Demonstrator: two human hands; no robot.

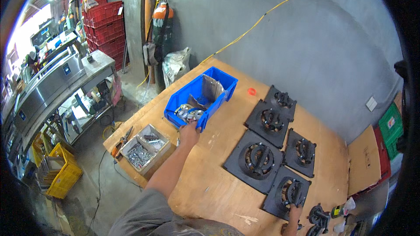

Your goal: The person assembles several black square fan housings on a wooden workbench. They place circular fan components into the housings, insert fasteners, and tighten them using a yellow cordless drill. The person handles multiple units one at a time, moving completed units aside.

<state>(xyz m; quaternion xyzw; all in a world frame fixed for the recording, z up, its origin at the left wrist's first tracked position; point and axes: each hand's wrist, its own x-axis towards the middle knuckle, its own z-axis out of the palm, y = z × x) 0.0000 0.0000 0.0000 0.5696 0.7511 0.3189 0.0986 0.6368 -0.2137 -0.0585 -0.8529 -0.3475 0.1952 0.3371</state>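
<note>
The blue bin stands near the left edge of the wooden table, metal rings in its near end; the left hand is at that end, the right hand at the nearest of five black burners. I cannot tell whether either grip is spread or pinching. The tabletop is scuffed, with a screw box and pliers at the left corner. Beyond rise a gray wall, a gas cylinder and stacked red crates; a yellow crate sits on the floor.
</note>
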